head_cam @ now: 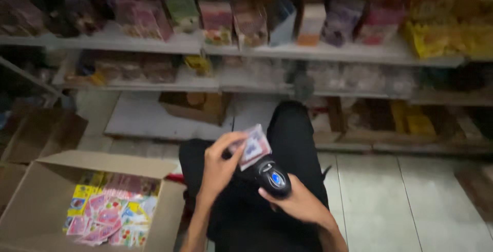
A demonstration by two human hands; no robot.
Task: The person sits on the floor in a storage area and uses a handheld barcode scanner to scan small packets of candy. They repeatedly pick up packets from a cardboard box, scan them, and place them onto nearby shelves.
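A: Floor is showing pale tile; stocked shelves are running along the far side, dim and blurred.

B: Hands?

A: Left hand is pinching a small pink-and-blue packet over the person's dark lap. Right hand is wrapping around a black handheld scanner, just beneath the packet.

B: Room to move?

A: Open cardboard box of colourful packets is sitting at the lower left corner of the floor; bare tile is lying open toward the right edge.
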